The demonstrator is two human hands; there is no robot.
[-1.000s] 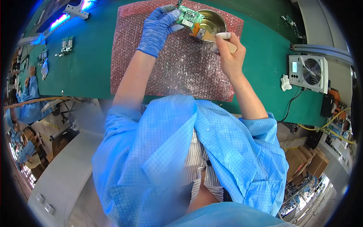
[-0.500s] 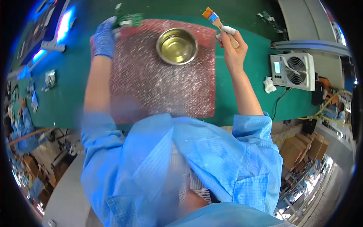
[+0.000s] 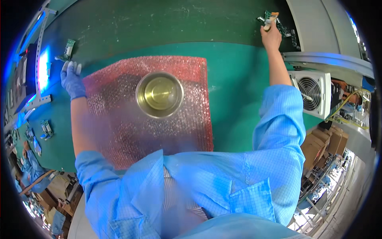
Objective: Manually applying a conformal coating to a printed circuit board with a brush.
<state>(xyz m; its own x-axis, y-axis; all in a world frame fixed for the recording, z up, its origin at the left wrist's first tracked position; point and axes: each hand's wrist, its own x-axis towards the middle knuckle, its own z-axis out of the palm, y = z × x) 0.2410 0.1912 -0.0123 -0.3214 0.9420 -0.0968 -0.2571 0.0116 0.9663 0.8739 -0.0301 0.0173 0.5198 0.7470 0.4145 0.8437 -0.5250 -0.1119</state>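
My left hand (image 3: pixel 72 81), in a blue glove with pale fingertips, is at the left with its fingers stretched out. Just beyond its fingertips lies a green circuit board (image 3: pixel 69 48). My right hand (image 3: pixel 272 39) reaches to the far right, fingers closed on a flat paintbrush (image 3: pixel 274 15) with orange bristles. Around its fingertips are several green circuit boards (image 3: pixel 282 29); whether the fingers touch one I cannot tell. Between my arms, a round metal bowl (image 3: pixel 139 98) of yellowish clear liquid stands on a red bubble-wrap sheet (image 3: pixel 195 119).
A white fan unit (image 3: pixel 322 95) stands beside my right sleeve, below a metal rail (image 3: pixel 330 59). To the left is a perforated metal frame (image 3: pixel 38 67) with bright blue light. More small boards (image 3: pixel 46 129) lie on the green mat (image 3: pixel 234 99). Another person's sleeve (image 3: pixel 32 169) shows at far left.
My left hand has moved left, and the circuit board it held now lies beyond its fingers. My right hand has carried the brush far right to the boards. The whole view has shifted.
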